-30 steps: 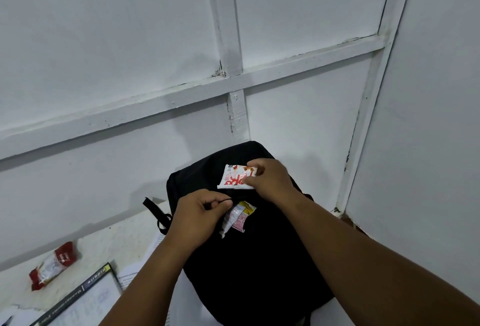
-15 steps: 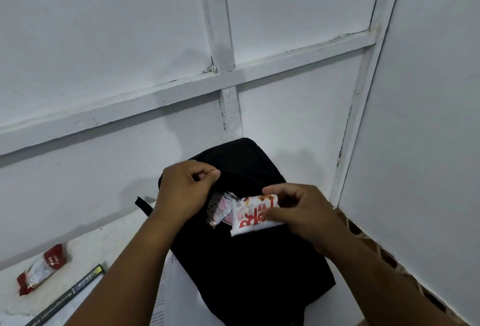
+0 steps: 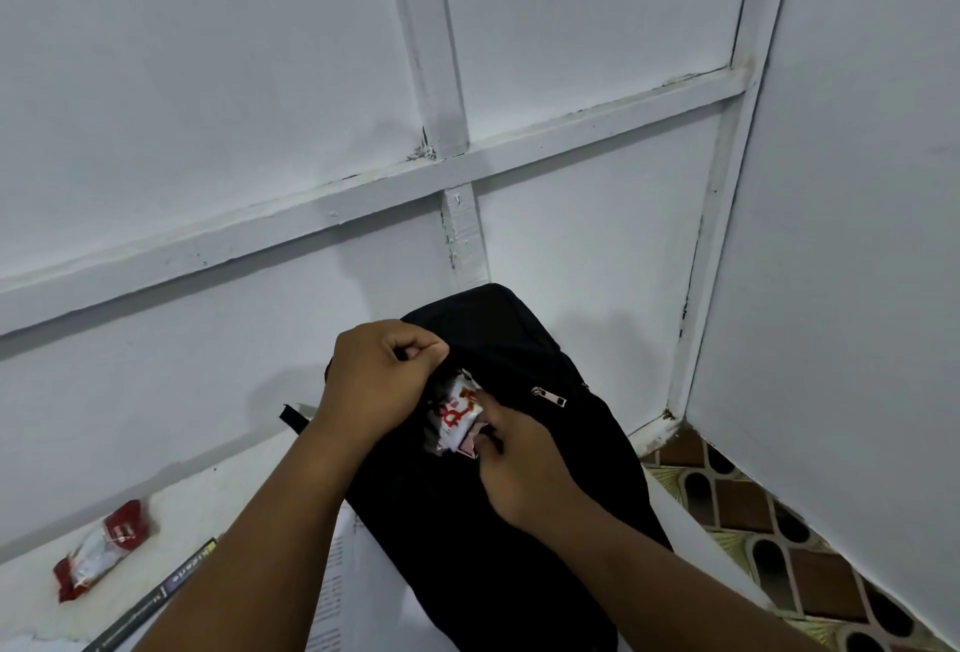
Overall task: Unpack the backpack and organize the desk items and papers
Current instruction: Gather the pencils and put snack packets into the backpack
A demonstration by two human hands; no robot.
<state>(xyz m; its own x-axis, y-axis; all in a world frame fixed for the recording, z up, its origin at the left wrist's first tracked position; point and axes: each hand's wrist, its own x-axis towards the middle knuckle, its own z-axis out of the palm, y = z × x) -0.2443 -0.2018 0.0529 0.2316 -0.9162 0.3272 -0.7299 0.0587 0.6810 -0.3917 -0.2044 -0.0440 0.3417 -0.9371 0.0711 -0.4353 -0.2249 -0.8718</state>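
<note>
A black backpack (image 3: 498, 521) is seen standing on the white counter (image 3: 218, 485), leaned back into the corner of the white panelled wall (image 3: 208, 80). Its front pocket is held open near the top.

The left hand (image 3: 382, 381) is curled into a tight grip at the upper edge of the pocket opening; black fabric is pinched between thumb and bent fingers, and the flap is held up and to the left. No gap is visible between the fingers.

The right hand (image 3: 519, 459) is placed just below and to the right of it, against the front of the bag. A small white sachet with red print (image 3: 457, 412) is gripped between its thumb and fingertips, the fingers bent around the packet's lower edge. The sachet is partly within the pocket mouth, tilted, with its upper end close under the left hand. A second, pinkish packet edge (image 3: 470, 446) is seen just beneath it, touching the right fingers; whether it is also held cannot be told.

A silver zipper pull (image 3: 549, 396) lies on the bag's front to the right of the hands.

On the counter to the left, a red and clear wrapper (image 3: 104, 555) is lying well apart from the bag. Nearer, a dark book spine (image 3: 171, 594) and printed papers (image 3: 332, 589) are seen, the papers reaching under the bag's left side. Patterned floor tiles (image 3: 779, 547) are visible at lower right.
</note>
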